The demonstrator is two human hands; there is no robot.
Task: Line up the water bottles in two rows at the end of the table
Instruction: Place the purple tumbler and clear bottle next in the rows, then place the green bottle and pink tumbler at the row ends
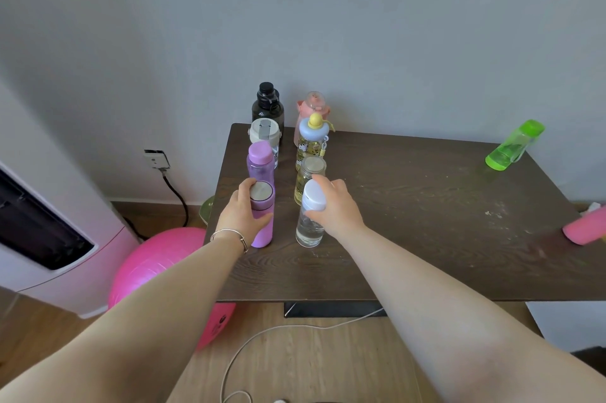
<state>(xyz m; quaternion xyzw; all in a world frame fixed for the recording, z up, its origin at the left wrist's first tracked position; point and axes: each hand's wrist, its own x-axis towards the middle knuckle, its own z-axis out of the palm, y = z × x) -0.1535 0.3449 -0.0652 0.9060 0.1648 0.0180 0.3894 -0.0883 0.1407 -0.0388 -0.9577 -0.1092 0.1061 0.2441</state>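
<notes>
Two rows of bottles stand at the left end of the dark wooden table [410, 222]. The left row holds a black bottle [267, 105], a white-lidded bottle [264, 133], a purple bottle [260, 159] and a lilac bottle with a steel lid [262, 232], which my left hand [241, 212] grips. The right row holds a pink bottle [313, 104], a blue-capped cartoon bottle [311, 143], a yellowish jar [308, 179] and a clear bottle with a white cap [310, 225], gripped by my right hand [337, 205]. A green bottle [513, 145] and a pink bottle [585, 228] stand apart at the right.
A pink exercise ball [157, 268] lies on the floor left of the table, beside a white appliance [49, 222]. A wall socket with a black cable [157, 159] is behind. A white cable [262, 337] runs over the wooden floor below the front edge.
</notes>
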